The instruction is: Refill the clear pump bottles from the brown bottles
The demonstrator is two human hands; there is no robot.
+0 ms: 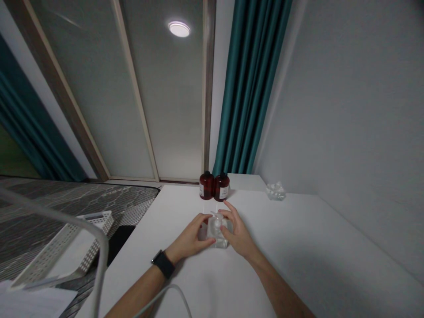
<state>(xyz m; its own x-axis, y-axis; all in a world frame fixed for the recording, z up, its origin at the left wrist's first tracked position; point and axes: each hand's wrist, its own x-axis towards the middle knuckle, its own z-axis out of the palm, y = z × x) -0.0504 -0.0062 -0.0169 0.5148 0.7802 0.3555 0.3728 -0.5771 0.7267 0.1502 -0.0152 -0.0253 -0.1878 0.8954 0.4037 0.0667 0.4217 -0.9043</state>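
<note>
A small clear container (pixel 218 233) stands on the white table (pixel 298 247) between my two hands. My left hand (pixel 190 240), with a black watch on its wrist, is wrapped round the container's left side. On the container's right side and top rests my right hand (pixel 236 234), fingers curled against it and the index finger stretched out towards the back. Two dark red bottles (pixel 214 186) with white labels stand side by side just behind my hands.
A small clear bundle (pixel 275 191) lies at the back right of the table, near the wall. A white perforated tray (pixel 66 247) sits to the left beside the table, over a dark patterned surface. Teal curtains (pixel 251 88) hang behind.
</note>
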